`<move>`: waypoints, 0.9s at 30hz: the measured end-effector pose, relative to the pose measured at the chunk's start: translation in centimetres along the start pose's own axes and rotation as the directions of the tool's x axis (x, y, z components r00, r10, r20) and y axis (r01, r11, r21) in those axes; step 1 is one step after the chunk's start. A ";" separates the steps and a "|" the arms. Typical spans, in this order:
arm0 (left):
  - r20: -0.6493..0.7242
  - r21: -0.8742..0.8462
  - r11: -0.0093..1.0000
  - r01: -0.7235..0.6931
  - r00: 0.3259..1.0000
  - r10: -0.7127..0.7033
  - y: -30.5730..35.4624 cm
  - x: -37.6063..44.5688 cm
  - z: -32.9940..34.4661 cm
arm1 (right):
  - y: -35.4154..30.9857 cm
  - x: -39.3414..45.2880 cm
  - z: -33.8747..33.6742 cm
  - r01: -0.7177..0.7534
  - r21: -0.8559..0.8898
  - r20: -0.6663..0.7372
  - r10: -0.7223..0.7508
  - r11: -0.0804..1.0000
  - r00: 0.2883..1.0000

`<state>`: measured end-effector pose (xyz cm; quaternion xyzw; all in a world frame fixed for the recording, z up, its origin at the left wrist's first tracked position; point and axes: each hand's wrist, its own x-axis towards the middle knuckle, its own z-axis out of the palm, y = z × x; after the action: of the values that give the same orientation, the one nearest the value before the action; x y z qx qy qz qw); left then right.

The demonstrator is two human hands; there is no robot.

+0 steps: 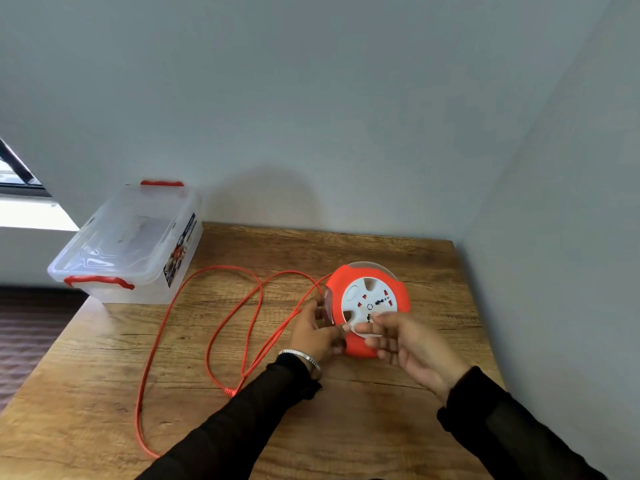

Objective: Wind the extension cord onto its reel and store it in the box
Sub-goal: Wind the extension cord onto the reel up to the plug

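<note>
Reel: the orange round reel [367, 308] lies flat on the wooden table [346, 427], right of centre, its white socket face [367, 299] turned up; red socket marks and a small dark ring show on the face, no writing legible.
Cord: the orange extension cord [221, 327] leaves the reel's left side and runs in wide loose loops across the table to the left and near side, one strand reaching the near edge beside the left sleeve [242, 420].
Left hand: the left hand [317, 332] sits at the reel's left rim, fingers curled around the cord where it meets the reel; a silver bangle [300, 356] is on the wrist.
Right hand: the right hand [398, 344] hovers over the near edge of the reel, fingers bent and touching the white face; whether it actually grips anything cannot be told.
Box: the clear plastic box [128, 244] with red clip handles [98, 281] stands at the far left corner of the table, lid on, well apart from the reel.
Label: a printed sticker [180, 251] is on the box's right side wall; its text is too small to read.
Surroundings: grey walls [311, 98] behind and to the right.
</note>
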<state>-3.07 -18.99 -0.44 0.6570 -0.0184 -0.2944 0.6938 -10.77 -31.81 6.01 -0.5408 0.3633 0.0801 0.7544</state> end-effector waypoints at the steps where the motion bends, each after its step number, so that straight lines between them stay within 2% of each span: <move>1: 0.017 0.017 1.000 0.023 1.000 -0.023 0.4 0.1 -0.3 | 0.0 -0.2 -0.4 0.072 -0.138 -0.026 -0.076 0.988 0.997; 2: 0.035 0.047 0.998 0.039 0.999 -0.040 0.6 0.4 -0.6 | 0.2 -0.3 -0.8 0.152 -0.308 -0.039 -0.172 0.939 0.984; 3: 0.054 0.086 0.995 0.041 0.997 -0.045 0.8 0.6 -0.9 | 0.3 -0.3 -1.3 0.243 -0.505 -0.017 -0.291 0.828 0.957; 5: 0.093 0.172 0.985 0.019 0.995 -0.035 1.2 1.2 -1.3 | 0.5 0.0 -2.4 0.365 -0.833 0.148 -0.466 0.417 0.872; 6: 0.111 0.220 0.975 0.008 0.993 -0.033 1.5 1.3 -1.2 | 0.4 0.1 -2.8 0.389 -0.896 0.245 -0.495 0.212 0.834; 8: 0.148 0.310 0.950 -0.014 0.988 -0.034 2.4 1.4 -1.0 | 0.3 0.4 -3.3 0.379 -0.924 0.360 -0.442 -0.047 0.822; 10: 0.196 0.402 0.914 -0.044 0.980 -0.039 3.7 1.3 -0.8 | 0.0 0.6 -3.4 0.333 -0.916 0.395 -0.354 -0.225 0.848; 14: 0.282 0.556 0.824 -0.111 0.957 -0.061 5.8 1.4 -0.4 | -1.3 0.5 -3.1 0.286 -0.836 0.428 -0.229 -0.468 0.874; 16: 0.307 0.606 0.783 -0.141 0.949 -0.067 6.7 1.5 0.1 | -2.1 0.7 -3.1 0.284 -0.775 0.469 -0.213 -0.564 0.857; 18: 0.333 0.655 0.734 -0.180 0.940 -0.066 7.4 1.7 0.6 | -2.6 1.1 -3.3 0.288 -0.733 0.496 -0.193 -0.617 0.846; 23: 0.317 0.688 0.704 -0.177 0.945 -0.073 7.5 1.7 1.1 | -2.5 1.4 -3.9 0.275 -0.753 0.491 -0.232 -0.598 0.840; 25: 0.291 0.653 0.741 -0.156 0.955 -0.056 6.6 1.4 1.0 | -1.7 1.4 -4.0 0.245 -0.792 0.472 -0.306 -0.559 0.827; 26: 0.272 0.618 0.775 -0.133 0.961 -0.053 6.0 1.3 1.0 | -1.3 1.4 -4.0 0.229 -0.831 0.444 -0.357 -0.506 0.822; 27: 0.247 0.578 0.810 -0.100 0.967 -0.056 5.2 1.2 0.9 | -0.9 1.4 -4.0 0.216 -0.889 0.389 -0.415 -0.405 0.822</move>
<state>-0.45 -20.49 4.02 0.7953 -0.2039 -0.3474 0.4530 -11.15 -35.99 5.17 -0.9968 0.0244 0.0749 -0.0158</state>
